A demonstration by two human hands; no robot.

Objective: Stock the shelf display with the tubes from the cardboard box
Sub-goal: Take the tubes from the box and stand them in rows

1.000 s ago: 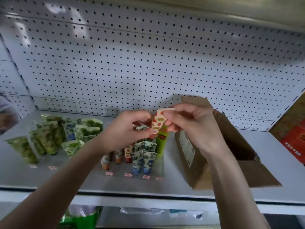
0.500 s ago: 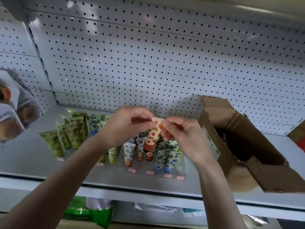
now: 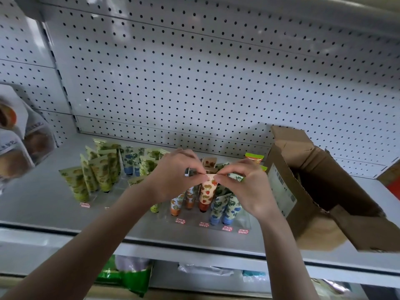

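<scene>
A cream tube with a strawberry print and a red cap [image 3: 207, 192] stands cap down in the clear display tray [image 3: 242, 220] on the shelf. My left hand [image 3: 173, 176] and my right hand [image 3: 246, 187] both pinch its crimped top edge from either side. Around it stand orange-capped tubes [image 3: 176, 204] and blue-printed tubes [image 3: 227, 207]. Green-printed tubes [image 3: 95, 172] fill a second group to the left. The open cardboard box [image 3: 307, 187] sits on the shelf just right of my right hand; its inside is dark.
A white pegboard wall [image 3: 194, 83] backs the grey shelf [image 3: 43, 204]. Bagged goods [image 3: 19, 144] hang at the far left. Green packets [image 3: 127, 276] lie on the lower shelf. An orange-topped tube [image 3: 254, 158] stands behind my right hand.
Both hands have lowered the strawberry tube from above the display down into the tray among the other tubes. The view has shifted, bringing the box further right.
</scene>
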